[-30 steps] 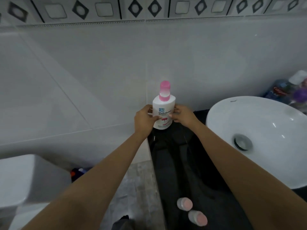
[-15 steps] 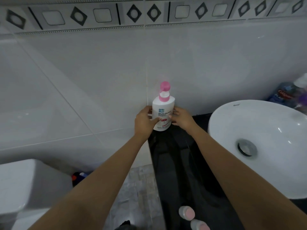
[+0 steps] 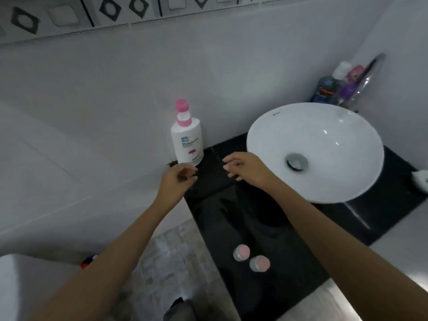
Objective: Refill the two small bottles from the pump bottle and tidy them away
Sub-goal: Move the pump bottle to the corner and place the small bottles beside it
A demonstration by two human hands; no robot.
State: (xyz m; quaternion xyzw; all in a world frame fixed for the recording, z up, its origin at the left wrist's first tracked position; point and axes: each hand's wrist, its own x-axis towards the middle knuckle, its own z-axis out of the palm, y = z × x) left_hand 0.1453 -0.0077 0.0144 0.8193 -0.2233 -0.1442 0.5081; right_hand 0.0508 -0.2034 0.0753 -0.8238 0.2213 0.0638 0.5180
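A white pump bottle (image 3: 187, 140) with a pink pump head stands upright at the back left corner of the black counter (image 3: 243, 218), against the wall. My left hand (image 3: 176, 181) hovers just in front of it, fingers loosely curled, holding nothing. My right hand (image 3: 245, 169) is a little to the right of the bottle, fingers spread, also holding nothing. Two small bottles with pink caps, one (image 3: 241, 252) and the other (image 3: 259, 263), stand side by side near the counter's front edge, between my forearms.
A white round basin (image 3: 324, 181) sits on the counter's right half. Behind it stand a blue bottle (image 3: 327, 90), a purple item and a chrome tap (image 3: 368, 77). A white toilet tank (image 3: 20, 286) is at lower left, with tiled floor between.
Both hands have let go of the pump bottle and drawn back towards me. The bottle stays standing by the wall. The camera has swung right and down.
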